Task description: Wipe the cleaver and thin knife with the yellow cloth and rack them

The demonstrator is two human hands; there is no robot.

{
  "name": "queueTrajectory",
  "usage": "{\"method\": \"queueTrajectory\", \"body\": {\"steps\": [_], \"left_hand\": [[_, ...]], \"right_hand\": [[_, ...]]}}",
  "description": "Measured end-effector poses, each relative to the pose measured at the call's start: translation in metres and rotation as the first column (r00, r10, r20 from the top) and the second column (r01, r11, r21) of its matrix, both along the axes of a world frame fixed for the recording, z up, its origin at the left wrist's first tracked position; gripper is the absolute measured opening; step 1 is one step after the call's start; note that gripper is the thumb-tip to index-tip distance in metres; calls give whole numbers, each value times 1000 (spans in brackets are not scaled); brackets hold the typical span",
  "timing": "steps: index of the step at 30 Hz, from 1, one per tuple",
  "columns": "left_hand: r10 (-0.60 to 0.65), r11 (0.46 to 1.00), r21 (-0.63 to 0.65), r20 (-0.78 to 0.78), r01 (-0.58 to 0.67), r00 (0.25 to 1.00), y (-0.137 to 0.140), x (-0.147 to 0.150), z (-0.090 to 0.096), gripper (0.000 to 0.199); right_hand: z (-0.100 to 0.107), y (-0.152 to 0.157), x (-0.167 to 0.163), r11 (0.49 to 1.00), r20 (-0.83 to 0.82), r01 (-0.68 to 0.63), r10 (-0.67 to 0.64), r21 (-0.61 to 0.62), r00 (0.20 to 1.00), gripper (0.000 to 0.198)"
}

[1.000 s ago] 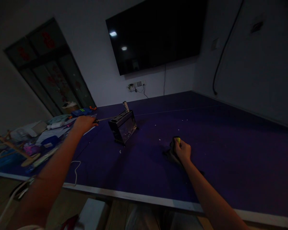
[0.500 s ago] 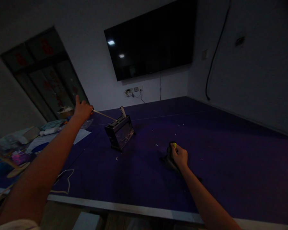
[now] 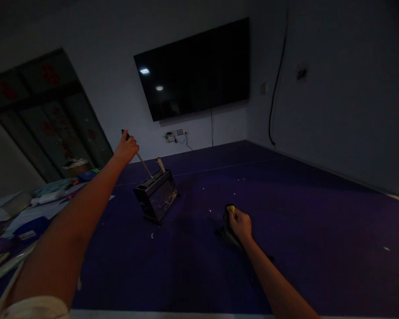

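Left hand [image 3: 127,148] raised higher, knife [image 3: 143,165] tilted steeper into knife block [image 3: 156,195]

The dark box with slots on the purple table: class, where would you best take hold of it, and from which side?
Grip the dark box across its two long faces, coming from above at its near end. The far end of the top is taken: the left hand angles a thin blade into it, beside a pale handle that juts up. It stands upright.

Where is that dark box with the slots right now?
The dark box stands left of centre on the purple table, below the wall screen, with the left hand lowering a thin tool into it.
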State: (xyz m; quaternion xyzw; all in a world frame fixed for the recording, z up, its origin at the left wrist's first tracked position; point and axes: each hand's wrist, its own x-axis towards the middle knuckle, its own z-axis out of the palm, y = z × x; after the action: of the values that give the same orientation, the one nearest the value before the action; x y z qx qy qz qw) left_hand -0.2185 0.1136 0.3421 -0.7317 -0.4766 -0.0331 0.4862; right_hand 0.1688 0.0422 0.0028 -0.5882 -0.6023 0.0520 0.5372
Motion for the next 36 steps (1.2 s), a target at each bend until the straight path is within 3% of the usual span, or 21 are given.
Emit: {"method": "queueTrajectory", "body": {"steps": [4,14,19,23,26,28,30,33,36], "left_hand": [[-62,987,-149,21,65,998,12,18,-17,29],[45,950,-302,-114,-78,992,12,37,-105,34],[36,947,-313,-111,-70,993,7,36,-115,33],[-38,945,-323,67,58,997,1,38,-112,39],[-75,960,-249,213,129,974,-15,44,-115,47],[-62,983,-139,348,117,936,-34,55,-125,49],[-68,997,19,558,70,827,-57,73,-145,44],[-193,980,181,777,82,599,-90,107,-193,35],[-267,958,174,826,226,496,-112,138,-249,31]], "right_hand": [[0,1,-1,1000,9,10,-10,-17,1000,56],[0,3,-1,1000,67,2,0,-24,998,56],[3,0,-1,1000,83,7,-5,-24,997,56],[6,-2,0,999,99,21,-18,-30,995,56],[12,-4,0,999,116,27,-22,-42,993,55],[18,-6,1,998,130,25,-18,-52,991,50],[27,-10,3,998,150,33,-24,-61,988,42],[40,-19,14,995,181,89,-79,-50,980,36],[54,-29,37,984,185,178,-169,-28,968,36]]}}
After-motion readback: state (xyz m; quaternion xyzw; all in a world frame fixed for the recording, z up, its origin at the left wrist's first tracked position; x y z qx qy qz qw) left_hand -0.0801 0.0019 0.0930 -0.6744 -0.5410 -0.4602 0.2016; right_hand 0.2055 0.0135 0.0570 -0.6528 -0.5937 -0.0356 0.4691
